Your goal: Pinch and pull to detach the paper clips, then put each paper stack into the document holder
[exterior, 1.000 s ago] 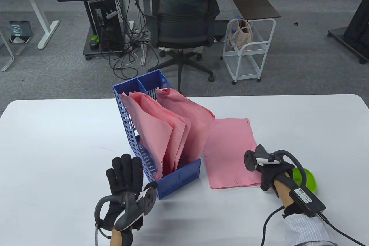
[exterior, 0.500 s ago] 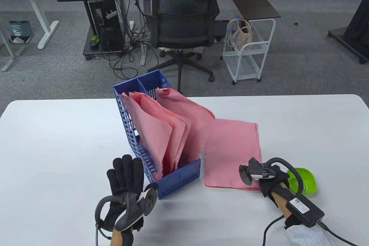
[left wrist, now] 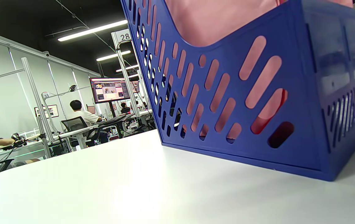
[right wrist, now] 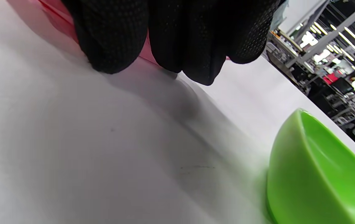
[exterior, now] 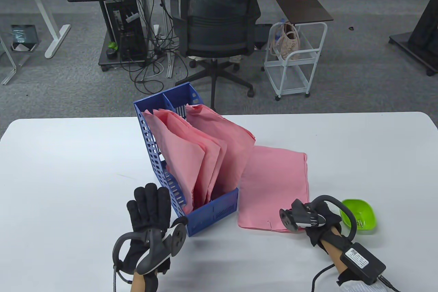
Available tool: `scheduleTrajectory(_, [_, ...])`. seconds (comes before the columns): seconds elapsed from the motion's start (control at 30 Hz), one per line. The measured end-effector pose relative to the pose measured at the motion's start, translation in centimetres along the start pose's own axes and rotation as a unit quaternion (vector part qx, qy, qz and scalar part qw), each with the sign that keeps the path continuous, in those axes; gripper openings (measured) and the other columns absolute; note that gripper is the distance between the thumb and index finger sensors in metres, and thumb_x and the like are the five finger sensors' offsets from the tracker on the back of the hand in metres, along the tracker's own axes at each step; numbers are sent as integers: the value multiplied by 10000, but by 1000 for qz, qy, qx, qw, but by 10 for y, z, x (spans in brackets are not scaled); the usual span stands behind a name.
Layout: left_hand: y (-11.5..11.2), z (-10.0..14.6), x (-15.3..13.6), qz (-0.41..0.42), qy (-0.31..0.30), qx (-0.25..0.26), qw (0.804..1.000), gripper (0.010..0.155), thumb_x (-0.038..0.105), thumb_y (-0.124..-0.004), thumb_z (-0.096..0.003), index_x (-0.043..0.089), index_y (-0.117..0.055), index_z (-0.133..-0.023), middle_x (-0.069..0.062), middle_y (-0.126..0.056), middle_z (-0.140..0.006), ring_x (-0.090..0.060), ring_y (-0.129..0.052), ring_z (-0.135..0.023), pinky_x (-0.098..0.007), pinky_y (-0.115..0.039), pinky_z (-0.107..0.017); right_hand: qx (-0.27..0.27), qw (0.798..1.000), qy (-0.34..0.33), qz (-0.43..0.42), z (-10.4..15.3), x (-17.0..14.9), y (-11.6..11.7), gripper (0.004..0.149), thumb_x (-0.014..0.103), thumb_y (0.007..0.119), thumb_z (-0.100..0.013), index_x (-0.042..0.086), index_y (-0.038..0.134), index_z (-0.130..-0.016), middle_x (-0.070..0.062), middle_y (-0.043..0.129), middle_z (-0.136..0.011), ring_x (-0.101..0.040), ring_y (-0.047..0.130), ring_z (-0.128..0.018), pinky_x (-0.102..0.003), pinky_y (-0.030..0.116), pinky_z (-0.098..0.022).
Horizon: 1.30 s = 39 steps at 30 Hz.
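A blue document holder (exterior: 155, 158) stands mid-table with several pink paper stacks (exterior: 202, 155) leaning in it; the left wrist view shows its slotted wall (left wrist: 233, 93) close up. My left hand (exterior: 149, 203) lies flat on the table beside its near left corner, holding nothing. One more pink paper stack (exterior: 273, 186) lies flat to the holder's right, with a thin paper clip (exterior: 270, 225) on its near edge. My right hand (exterior: 309, 225) is at that stack's near right corner. Its curled fingers (right wrist: 177, 37) come down on the paper's edge (right wrist: 56, 18); the thumb is hidden.
A green bowl (exterior: 359, 218) sits right of my right hand, close by in the right wrist view (right wrist: 320, 180). The white table (exterior: 68, 168) ends just beyond the holder. An office chair (exterior: 217, 28) and a cart (exterior: 294, 59) stand past that far edge.
My right hand has slid toward me and to the left, dragging the flat pink stack along and turning it slightly. The green bowl has come out from behind the arm. My left hand stayed put.
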<state>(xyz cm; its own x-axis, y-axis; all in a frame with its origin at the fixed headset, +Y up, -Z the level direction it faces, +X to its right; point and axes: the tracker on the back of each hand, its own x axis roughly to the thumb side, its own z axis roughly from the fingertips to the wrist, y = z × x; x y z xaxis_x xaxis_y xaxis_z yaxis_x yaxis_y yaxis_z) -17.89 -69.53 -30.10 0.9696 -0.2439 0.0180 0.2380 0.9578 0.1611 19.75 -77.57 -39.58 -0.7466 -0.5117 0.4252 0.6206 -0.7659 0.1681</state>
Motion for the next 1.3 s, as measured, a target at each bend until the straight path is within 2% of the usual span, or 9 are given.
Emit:
scheduleTrajectory(0.3, [6,1,4,-1,-7,14,1000,905,606,-271,-498,39,-96,-1181,-311,-48,-1179,-596,-122,-1063,-709,-253,-754,-84,994,2,-71,24,-16,-13,457,313,723,-514,358,620,-957,20,778,-1016,-256,837,-922,-418,682,-712])
scheduleTrajectory(0.6, [33,-1,20,5,-33,36,999,889,616,-315,-508,83,-177,-1206,-266,-170,-1229,-545,-280,-1133,-691,-364,-795,-204,949,2,-239,72,-60,-50,419,307,737,-517,345,702,-933,-5,779,-1034,-281,835,-927,-430,682,-713])
scheduleTrajectory(0.67, [48,-3,24,14,-32,52,998,879,623,-353,-512,99,-248,-1210,-253,-274,-1240,-511,-445,-1140,-664,-473,-800,-229,929,-11,-290,82,-70,-56,414,307,738,-520,340,710,-931,-9,787,-1030,-283,844,-918,-427,692,-706])
scheduleTrajectory(0.73, [66,-7,28,26,-10,58,998,816,620,-439,-521,148,-459,-1187,-201,-584,-1195,-409,-811,-1014,-571,-713,-729,-251,908,-23,-335,91,-78,-61,408,306,736,-524,328,717,-931,-13,799,-1021,-282,861,-900,-424,705,-693])
scheduleTrajectory(0.8, [82,-12,32,47,-7,10,999,729,602,-477,-542,203,-608,-1137,-124,-759,-1121,-313,-939,-919,-481,-795,-695,-266,888,-37,-374,98,-84,-64,405,304,732,-529,316,723,-934,-19,814,-1009,-280,878,-880,-418,719,-679])
scheduleTrajectory(0.9, [101,-20,41,104,-49,-40,993,792,655,-450,-504,217,-567,-1154,-144,-730,-1137,-347,-917,-929,-520,-767,-693,-292,854,-61,-425,109,-93,-68,396,298,718,-540,303,730,-936,-27,836,-988,-274,906,-845,-407,740,-656])
scheduleTrajectory(1.0, [111,-26,48,169,-79,-27,982,877,685,-488,-474,181,-492,-1191,-156,-662,-1182,-373,-841,-1010,-550,-733,-728,-321,827,-78,-455,121,-102,-72,394,294,708,-545,300,732,-938,-27,852,-972,-264,923,-820,-396,750,-642])
scheduleTrajectory(1.2, [102,-36,54,267,-123,-29,955,1069,729,-553,-410,115,-248,-1230,-228,-380,-1258,-470,-567,-1144,-631,-578,-799,-380,781,-113,-482,149,-116,-80,392,296,704,-547,300,739,-937,-21,881,-940,-241,949,-780,-378,770,-619])
scheduleTrajectory(1.3, [98,-38,57,286,-143,-23,947,1093,722,-588,-396,111,-224,-1226,-233,-332,-1260,-487,-492,-1160,-654,-527,-809,-398,762,-138,-491,159,-118,-82,390,299,702,-548,304,741,-936,-16,887,-935,-234,954,-774,-373,774,-616])
